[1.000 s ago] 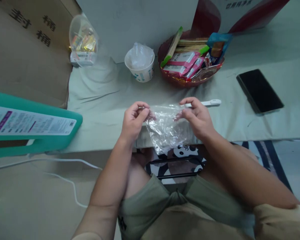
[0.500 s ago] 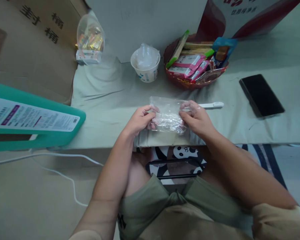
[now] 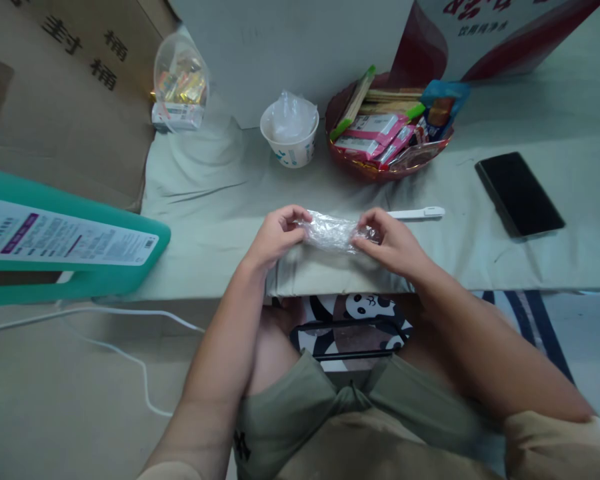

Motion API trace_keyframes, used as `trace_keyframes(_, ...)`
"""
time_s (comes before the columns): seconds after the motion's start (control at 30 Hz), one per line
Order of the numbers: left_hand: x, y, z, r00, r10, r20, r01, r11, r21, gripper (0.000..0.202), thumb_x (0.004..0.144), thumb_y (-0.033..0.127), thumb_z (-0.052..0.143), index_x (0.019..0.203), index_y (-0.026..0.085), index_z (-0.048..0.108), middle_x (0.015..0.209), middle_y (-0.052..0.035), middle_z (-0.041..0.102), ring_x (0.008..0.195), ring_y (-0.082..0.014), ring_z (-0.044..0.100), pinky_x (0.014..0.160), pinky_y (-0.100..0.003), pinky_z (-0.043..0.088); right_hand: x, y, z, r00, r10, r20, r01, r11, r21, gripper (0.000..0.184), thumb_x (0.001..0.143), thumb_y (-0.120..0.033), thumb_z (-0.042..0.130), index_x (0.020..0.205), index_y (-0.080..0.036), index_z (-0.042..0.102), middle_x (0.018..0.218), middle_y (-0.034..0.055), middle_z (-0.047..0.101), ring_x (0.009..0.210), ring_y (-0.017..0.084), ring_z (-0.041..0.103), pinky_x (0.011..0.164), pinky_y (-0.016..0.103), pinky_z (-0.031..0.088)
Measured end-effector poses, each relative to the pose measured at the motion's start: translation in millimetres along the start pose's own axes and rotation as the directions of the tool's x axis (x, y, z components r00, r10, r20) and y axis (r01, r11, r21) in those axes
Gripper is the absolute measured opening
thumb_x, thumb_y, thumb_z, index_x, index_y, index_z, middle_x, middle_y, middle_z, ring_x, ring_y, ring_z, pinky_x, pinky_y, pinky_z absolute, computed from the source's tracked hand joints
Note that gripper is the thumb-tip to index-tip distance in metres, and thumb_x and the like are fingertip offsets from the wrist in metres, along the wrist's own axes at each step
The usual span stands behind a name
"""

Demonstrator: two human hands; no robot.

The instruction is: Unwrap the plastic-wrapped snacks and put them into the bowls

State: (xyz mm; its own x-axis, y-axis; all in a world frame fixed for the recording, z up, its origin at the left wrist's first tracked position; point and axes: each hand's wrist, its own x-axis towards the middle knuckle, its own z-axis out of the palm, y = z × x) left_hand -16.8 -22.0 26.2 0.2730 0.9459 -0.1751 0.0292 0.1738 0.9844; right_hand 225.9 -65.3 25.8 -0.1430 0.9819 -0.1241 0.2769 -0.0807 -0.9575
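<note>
A crumpled clear plastic bag (image 3: 329,232) is stretched between my two hands, just over the near part of the cloth-covered table (image 3: 210,233). My left hand (image 3: 280,233) pinches its left end between thumb and fingers. At the other end, my right hand (image 3: 387,240) grips the plastic the same way. Behind my right hand lies a slim white stick-shaped object (image 3: 420,213), its left end close to the fingers. Whether anything is inside the folded plastic I cannot tell.
Beyond the hands stand a paper cup (image 3: 291,143) with plastic in it and a red basket (image 3: 365,172) of packaged snacks. A phone (image 3: 521,193) lies at right. A green container (image 3: 145,250) and a cardboard box (image 3: 70,147) stand left. A phone-case-like black frame (image 3: 350,325) rests on my lap.
The plastic bag was spread flatter and taller; now it is gathered into a narrow crumpled strip. Both hands still hold its ends.
</note>
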Motion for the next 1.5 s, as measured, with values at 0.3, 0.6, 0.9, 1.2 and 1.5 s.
trace_keyframes(0.3,-13,5,19.2,0.730,0.569,-0.378,-0.328,0.777,0.537,0.016,0.077,0.010,0.061,0.086,0.023,0.062,0.091,-0.0037,0.062,0.090,-0.0191,0.060,0.089,-0.034,0.051,-1,-9,9,0.998,-0.047,-0.041,0.041,0.990,-0.132,0.009,0.072,-0.032,0.058,0.073,-0.023,0.057,0.070,0.0007,0.061,0.069,0.018,0.055,0.066,0.033,0.040)
trace_keyframes(0.6,-3,-5,58.2,0.988,0.034,0.151,-0.011,0.988,-0.155,0.055,0.076,0.046,0.082,0.122,0.020,0.065,0.128,-0.0133,0.072,0.118,-0.0262,0.068,0.101,-0.039,0.054,-5,-11,18,0.998,-0.023,-0.052,0.035,0.972,0.233,0.019,0.074,-0.040,0.067,0.076,-0.024,0.056,0.071,-0.0019,0.059,0.068,0.016,0.053,0.069,0.032,0.044)
trace_keyframes(0.9,19,-6,35.8,0.930,0.171,-0.325,-0.154,0.985,0.080,0.032,0.074,0.020,0.070,0.105,0.021,0.068,0.103,-0.0033,0.072,0.092,-0.0148,0.066,0.087,-0.027,0.050,22,0,11,0.998,0.049,-0.025,-0.031,0.870,0.493,0.039,0.081,-0.060,0.062,0.094,-0.024,0.067,0.112,0.0070,0.074,0.111,0.023,0.067,0.102,0.040,0.049)
trace_keyframes(1.2,60,57,-4.7,0.524,0.556,-0.646,-0.093,0.791,0.605,0.022,0.071,0.006,0.065,0.073,0.022,0.050,0.081,0.0016,0.049,0.075,-0.0136,0.047,0.076,-0.026,0.043,35,-15,1,0.985,-0.109,-0.134,0.135,0.971,0.199,0.026,0.094,-0.043,0.051,0.086,-0.022,0.064,0.081,0.0019,0.067,0.079,0.017,0.061,0.077,0.031,0.045)
trace_keyframes(1.5,145,108,8.9,0.924,0.106,-0.367,0.341,0.208,0.917,0.028,0.089,0.028,0.052,0.102,0.021,0.076,0.116,-0.0132,0.076,0.114,-0.0336,0.067,0.096,-0.043,0.049,34,-27,-13,0.971,-0.181,-0.153,0.191,0.980,0.055,0.023,0.088,-0.036,0.052,0.072,-0.021,0.059,0.065,-0.0013,0.058,0.061,0.013,0.051,0.062,0.029,0.038)
